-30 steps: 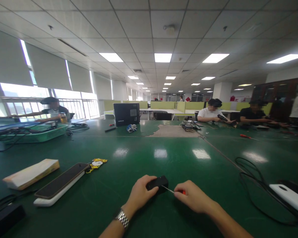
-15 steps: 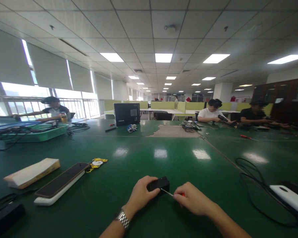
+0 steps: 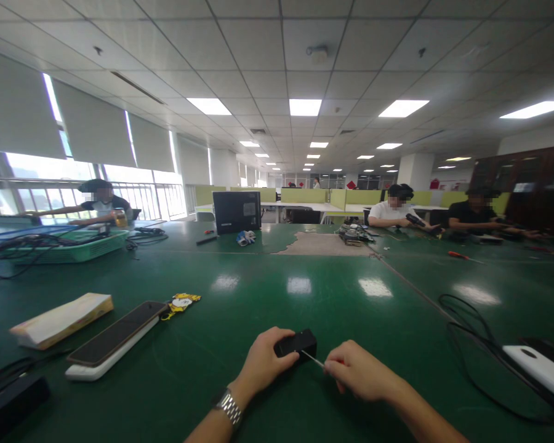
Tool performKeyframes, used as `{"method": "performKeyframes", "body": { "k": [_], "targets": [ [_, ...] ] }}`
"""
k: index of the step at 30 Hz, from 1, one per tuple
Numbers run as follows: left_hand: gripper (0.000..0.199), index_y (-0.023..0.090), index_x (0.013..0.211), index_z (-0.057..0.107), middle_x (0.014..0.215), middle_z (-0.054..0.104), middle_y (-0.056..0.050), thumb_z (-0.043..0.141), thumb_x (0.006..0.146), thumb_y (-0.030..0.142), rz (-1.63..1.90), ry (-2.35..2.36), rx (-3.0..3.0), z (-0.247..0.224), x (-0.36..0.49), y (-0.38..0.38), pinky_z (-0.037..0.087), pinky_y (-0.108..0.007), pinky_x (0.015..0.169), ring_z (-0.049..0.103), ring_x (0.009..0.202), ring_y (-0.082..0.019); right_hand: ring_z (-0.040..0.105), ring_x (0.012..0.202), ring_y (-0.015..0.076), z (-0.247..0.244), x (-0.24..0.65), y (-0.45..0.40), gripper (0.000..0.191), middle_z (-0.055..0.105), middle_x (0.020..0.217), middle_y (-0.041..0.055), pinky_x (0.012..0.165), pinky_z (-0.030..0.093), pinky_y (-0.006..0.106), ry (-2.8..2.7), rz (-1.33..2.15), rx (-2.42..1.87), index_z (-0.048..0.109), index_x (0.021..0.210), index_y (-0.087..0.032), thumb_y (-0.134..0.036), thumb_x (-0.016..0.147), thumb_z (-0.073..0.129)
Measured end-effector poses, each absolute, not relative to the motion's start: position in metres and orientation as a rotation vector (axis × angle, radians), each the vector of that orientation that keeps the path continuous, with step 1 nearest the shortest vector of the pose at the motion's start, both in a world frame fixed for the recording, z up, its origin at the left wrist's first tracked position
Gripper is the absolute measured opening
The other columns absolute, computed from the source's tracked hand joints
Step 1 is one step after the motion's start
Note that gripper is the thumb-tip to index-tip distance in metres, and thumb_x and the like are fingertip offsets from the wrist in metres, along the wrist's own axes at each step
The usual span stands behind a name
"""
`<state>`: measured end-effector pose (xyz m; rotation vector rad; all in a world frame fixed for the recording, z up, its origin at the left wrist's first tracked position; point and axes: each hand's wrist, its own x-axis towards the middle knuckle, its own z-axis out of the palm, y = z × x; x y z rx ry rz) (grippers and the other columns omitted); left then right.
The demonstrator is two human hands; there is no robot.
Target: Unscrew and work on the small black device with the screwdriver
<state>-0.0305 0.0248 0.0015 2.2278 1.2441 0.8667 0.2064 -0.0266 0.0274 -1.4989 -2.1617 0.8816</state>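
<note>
My left hand [image 3: 266, 359], with a metal watch on its wrist, is closed around a small black box-shaped device [image 3: 305, 342] on the green table [image 3: 203, 381]. Its thumb presses along the near side, and the fingers reach over the far side. In my right hand [image 3: 357, 371] is a screwdriver [image 3: 314, 359] with a thin metal shaft; a bit of its red handle shows under the fingers. The shaft points left, its tip meeting the near edge of the device close to my left thumb. What the tip touches is too small to make out.
Left lie a phone [image 3: 117, 332] on a white block, a tissue pack [image 3: 62, 320] and a green basket [image 3: 87, 248] of cables. A black cable [image 3: 464, 369] and white device [image 3: 538, 369] are at right. A computer case [image 3: 237, 212] stands farther back. Co-workers sit across the table.
My right hand has turned slightly around the screwdriver handle, and less red shows. The left hand keeps its hold on the device. The whole view has shifted a little.
</note>
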Motion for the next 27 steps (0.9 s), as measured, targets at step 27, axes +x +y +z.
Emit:
{"method": "performKeyframes", "body": {
  "k": [27],
  "targets": [
    [0.034,0.022,0.101,0.069,0.092,0.067,-0.004,0.068,0.071,0.037,0.857,1.265,2.297,0.003,-0.013,0.012,0.045,-0.03,0.076,0.06,0.085,-0.022,0.058,0.054,0.0132,0.03,0.191,-0.034,0.033,0.065,0.059,0.0042,0.052,0.036,0.021,-2.12,0.631,-1.65,0.064,0.065,-0.016,-0.029,0.087,0.043]
  ]
}}
